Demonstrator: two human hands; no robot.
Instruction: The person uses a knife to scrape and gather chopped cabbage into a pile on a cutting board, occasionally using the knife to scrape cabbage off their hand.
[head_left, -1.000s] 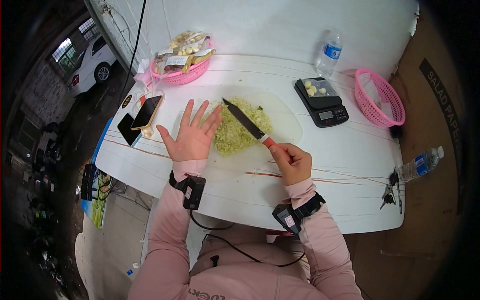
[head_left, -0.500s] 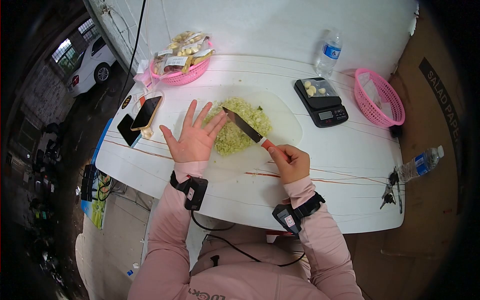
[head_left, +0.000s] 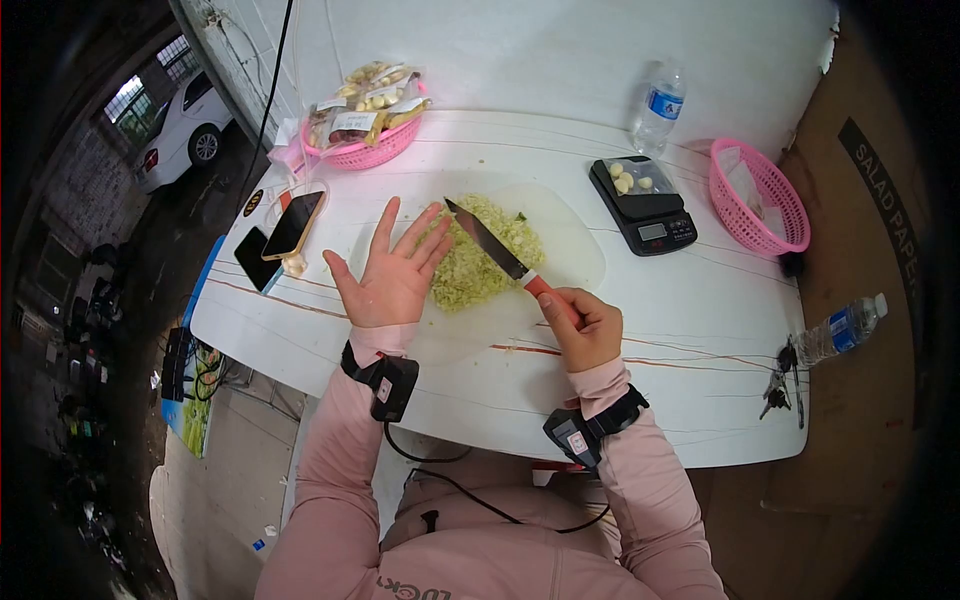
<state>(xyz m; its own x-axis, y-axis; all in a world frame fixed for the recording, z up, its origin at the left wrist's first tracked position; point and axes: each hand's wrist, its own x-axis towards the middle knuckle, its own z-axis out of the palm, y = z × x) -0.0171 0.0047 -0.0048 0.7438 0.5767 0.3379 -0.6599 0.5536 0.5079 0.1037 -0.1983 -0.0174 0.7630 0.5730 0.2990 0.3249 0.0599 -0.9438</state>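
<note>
Knife (head_left: 487,238) blade raised again over chopped greens (head_left: 468,277) mid-board: another chopping stroke. Right hand (head_left: 588,325) clenches the handle; left hand (head_left: 393,280) flat, fingers spread, edged closer to the pile.

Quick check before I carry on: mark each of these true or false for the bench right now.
1. The right hand grips the knife by its red handle. True.
2. The left hand is closed around a clove. False: it is open with the fingers spread, at the left edge of the chopped pile.
3. Peeled cloves lie on the black scale. True.
4. The packed bags sit in the basket on the right. False: the bags fill the pink basket at the back left.
5. The knife blade lies over the chopped pile. True.
</note>
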